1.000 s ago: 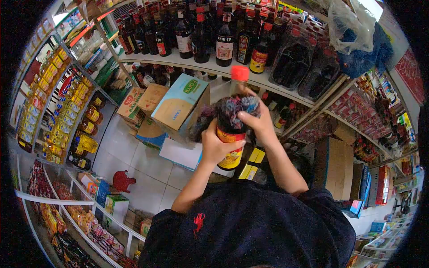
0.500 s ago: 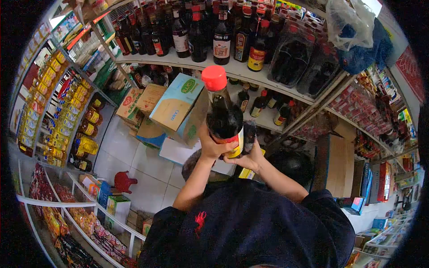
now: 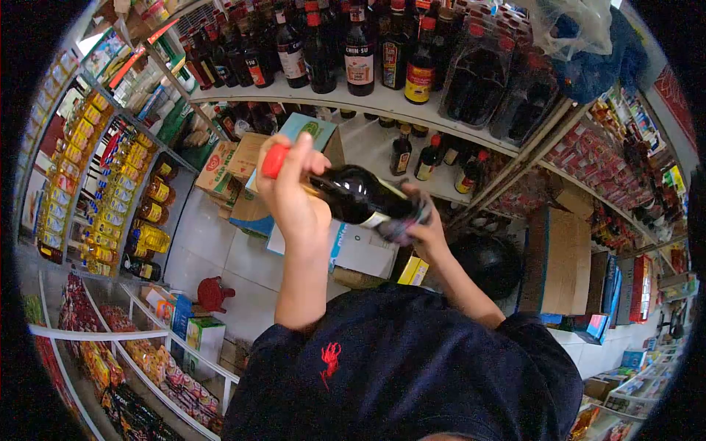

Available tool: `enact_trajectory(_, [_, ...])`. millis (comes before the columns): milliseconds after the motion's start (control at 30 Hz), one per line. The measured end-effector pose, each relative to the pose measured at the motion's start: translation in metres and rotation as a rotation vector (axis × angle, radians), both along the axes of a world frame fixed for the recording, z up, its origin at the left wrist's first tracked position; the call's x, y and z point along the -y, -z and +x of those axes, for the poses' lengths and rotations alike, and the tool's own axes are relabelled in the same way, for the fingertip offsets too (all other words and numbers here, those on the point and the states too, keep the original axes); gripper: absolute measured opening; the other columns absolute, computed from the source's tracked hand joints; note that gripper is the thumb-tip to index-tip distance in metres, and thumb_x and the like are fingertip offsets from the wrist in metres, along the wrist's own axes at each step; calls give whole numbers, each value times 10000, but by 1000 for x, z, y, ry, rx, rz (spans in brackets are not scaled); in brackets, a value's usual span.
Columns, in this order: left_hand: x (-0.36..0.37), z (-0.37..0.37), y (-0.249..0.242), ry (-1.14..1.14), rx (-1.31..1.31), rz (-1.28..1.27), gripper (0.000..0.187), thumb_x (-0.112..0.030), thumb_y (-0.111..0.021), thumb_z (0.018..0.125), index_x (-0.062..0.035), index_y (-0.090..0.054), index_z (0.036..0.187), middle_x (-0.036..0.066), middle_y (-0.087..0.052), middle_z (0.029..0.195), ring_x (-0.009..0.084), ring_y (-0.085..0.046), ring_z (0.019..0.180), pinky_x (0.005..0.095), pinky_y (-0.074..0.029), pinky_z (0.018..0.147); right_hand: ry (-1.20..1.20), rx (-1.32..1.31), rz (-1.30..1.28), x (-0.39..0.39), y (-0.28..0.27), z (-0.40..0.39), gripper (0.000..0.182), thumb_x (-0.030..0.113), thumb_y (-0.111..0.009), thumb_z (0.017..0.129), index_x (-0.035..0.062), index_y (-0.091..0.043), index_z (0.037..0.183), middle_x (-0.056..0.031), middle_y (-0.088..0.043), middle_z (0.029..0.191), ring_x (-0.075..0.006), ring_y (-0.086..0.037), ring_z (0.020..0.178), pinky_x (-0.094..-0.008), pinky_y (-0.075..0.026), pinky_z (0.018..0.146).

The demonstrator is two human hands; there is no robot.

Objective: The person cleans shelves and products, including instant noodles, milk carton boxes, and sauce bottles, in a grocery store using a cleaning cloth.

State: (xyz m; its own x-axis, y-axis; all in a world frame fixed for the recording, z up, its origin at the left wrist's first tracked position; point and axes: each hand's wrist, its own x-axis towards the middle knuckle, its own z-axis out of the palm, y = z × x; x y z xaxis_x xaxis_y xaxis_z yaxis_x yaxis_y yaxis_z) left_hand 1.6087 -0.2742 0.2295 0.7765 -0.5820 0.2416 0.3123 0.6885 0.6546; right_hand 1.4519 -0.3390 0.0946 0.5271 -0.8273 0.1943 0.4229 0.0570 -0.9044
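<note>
A dark sauce bottle (image 3: 357,195) with a red cap (image 3: 274,161) lies tilted almost sideways in front of me, its cap to the left. My left hand (image 3: 294,192) is closed around the neck just below the cap. At the bottle's base, my right hand (image 3: 429,231) grips a dark greyish cloth (image 3: 404,220) pressed against the glass; motion blurs it. Most of the bottle's label is hidden by the cloth and the angle.
Ahead, a shelf (image 3: 294,92) carries many sauce bottles, with a few more on the level below. Cardboard boxes (image 3: 246,156) stand on the floor at left, near a red stool (image 3: 215,294). A large carton (image 3: 555,261) stands at right.
The bottle has gone from upright to nearly sideways, cap swung left and down. My left hand has shifted from its body to the neck; my right hand and cloth stay at the base.
</note>
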Motion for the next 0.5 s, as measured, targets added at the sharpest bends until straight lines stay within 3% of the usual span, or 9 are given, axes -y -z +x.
enact_trajectory(33, [2, 1, 0, 64, 8, -52, 195, 46, -585, 692, -26, -461, 824, 62, -495, 615, 135, -459, 502, 255, -403, 534, -2, 5, -3, 2, -7, 1, 679, 213, -653, 606, 38, -394, 1208, -117, -492, 1123, -253, -476, 1046, -405, -342, 928])
enact_trajectory(100, [0, -12, -1, 41, 69, 27, 178, 42, -578, 668, -36, -445, 757, 56, -464, 567, 132, -430, 464, 274, -399, 504, 71, -333, -627, -2, -20, 1, 706, 255, -713, 568, 69, -434, 1190, -156, -509, 1131, -279, -470, 1068, -447, -301, 954])
enact_trajectory(200, [5, -19, 12, 383, 83, -131, 206, 45, -537, 610, -43, -405, 741, 56, -429, 535, 139, -404, 450, 281, -372, 483, -3, -416, -746, -4, -91, 4, 731, 332, -721, 568, 89, -441, 1198, -165, -500, 1145, -293, -458, 1082, -461, -235, 988])
enact_trajectory(300, [6, -21, 10, 596, 116, -296, 213, 49, -526, 608, -54, -379, 722, 57, -414, 516, 126, -374, 430, 272, -338, 454, -309, -594, -879, 21, -129, 4, 748, 472, -672, 585, 73, -455, 1179, -165, -518, 1115, -308, -457, 1081, -481, -158, 1011])
enact_trajectory(333, [7, -20, 8, 590, 190, -289, 219, 47, -515, 600, -64, -357, 702, 54, -396, 498, 120, -353, 416, 271, -313, 434, -428, -656, -685, 28, -134, 5, 757, 435, -673, 567, 21, -457, 1163, -172, -501, 1145, -308, -427, 1119, -479, -109, 1017])
enact_trajectory(367, [8, -20, 6, 595, 187, -287, 219, 47, -515, 600, -64, -357, 702, 54, -396, 498, 120, -353, 416, 271, -313, 434, -578, -599, -783, 49, -122, 13, 793, 431, -685, 548, -41, -444, 1138, -172, -495, 1140, -272, -459, 1077, -420, -217, 999])
enact_trajectory(433, [13, -19, 3, 663, 169, -358, 223, 42, -510, 587, -69, -352, 697, 46, -374, 480, 128, -355, 411, 271, -316, 428, -980, -453, -415, 64, -131, 17, 697, 451, -648, 638, -14, -472, 1127, -141, -541, 1071, -273, -492, 1015, -414, -318, 942])
enact_trajectory(467, [15, -16, 3, 707, 178, -362, 226, 30, -506, 577, -79, -347, 696, 39, -359, 469, 131, -336, 390, 285, -320, 422, -893, -525, -229, 74, -116, 14, 656, 393, -640, 672, -45, -459, 1125, -112, -532, 1082, -220, -518, 955, -355, -382, 886])
enact_trajectory(500, [18, -17, 2, 712, 178, -361, 226, 30, -506, 577, -79, -347, 696, 39, -359, 469, 131, -336, 390, 285, -320, 422, -1032, -377, 33, 83, -101, 17, 634, 368, -617, 708, -27, -428, 1167, -113, -519, 1102, -197, -521, 954, -337, -380, 889])
